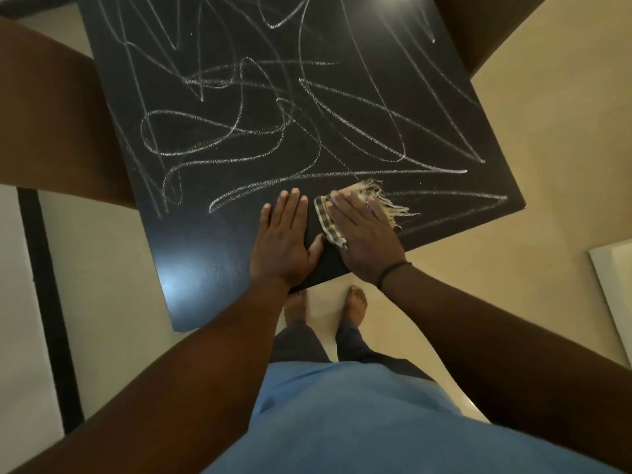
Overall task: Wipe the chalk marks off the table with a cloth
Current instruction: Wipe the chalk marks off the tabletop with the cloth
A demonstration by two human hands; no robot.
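Low in the frame's middle, the right hand point(364, 239) lies flat on the cloth point(333, 225), fingers straight, pressing it down to rub. The left hand point(285, 241), flat and empty, likely steadies the table point(205, 275). Chalk marks point(273, 131) fill the upper half.

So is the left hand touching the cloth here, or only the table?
Apart. The head view shows the left hand flat on the table, a strip of dark tabletop between its thumb and the cloth, which lies under the right hand.
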